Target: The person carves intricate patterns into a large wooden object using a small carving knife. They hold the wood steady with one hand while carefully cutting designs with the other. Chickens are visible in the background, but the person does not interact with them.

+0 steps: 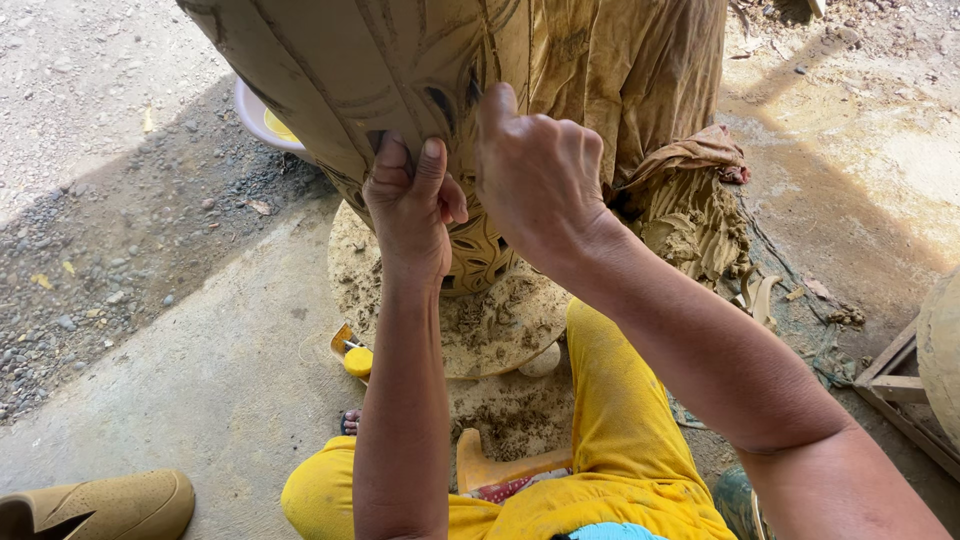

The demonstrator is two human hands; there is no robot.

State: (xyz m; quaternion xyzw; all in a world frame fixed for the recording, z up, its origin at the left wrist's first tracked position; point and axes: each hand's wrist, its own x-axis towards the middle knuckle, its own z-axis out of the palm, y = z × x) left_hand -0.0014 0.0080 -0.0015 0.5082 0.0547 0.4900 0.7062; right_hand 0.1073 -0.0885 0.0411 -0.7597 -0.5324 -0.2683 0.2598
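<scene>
My left hand (410,205) fingers press flat on the carved clay vessel (400,70) to steady it on the clay-caked round stand (500,320), while my right hand (535,170) fingers pinch a thin, mostly hidden tool against its wall.

Your left hand (412,205) and right hand (535,175) are bare, no sleeves on either forearm, and you're wearing bright yellow trousers (610,440), clay-smudged, with a blue waistband edge.
</scene>
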